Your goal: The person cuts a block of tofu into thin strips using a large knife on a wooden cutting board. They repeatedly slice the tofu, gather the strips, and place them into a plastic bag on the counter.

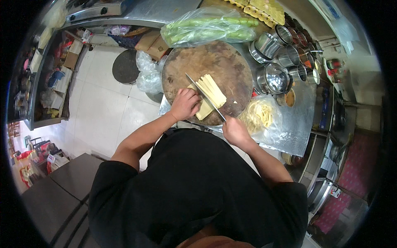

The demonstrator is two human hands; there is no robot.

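Note:
My right hand grips a kitchen knife, its blade slanting up and left across a round wooden chopping block. Curled fingers of my left hand press on a folded stack of thin pale-yellow food sheets, left of the blade; whether they are bean curd or dough I cannot tell. Against the blade's right side lies a bundle of cut strips. A small pale scrap rests on the block farther right.
Right of the block sits a clear plastic bag of yellow strips on the metal table. Bagged long green vegetables lie behind. Beside a lidded steel pot stand several metal containers. A round dark stool is on the floor, left.

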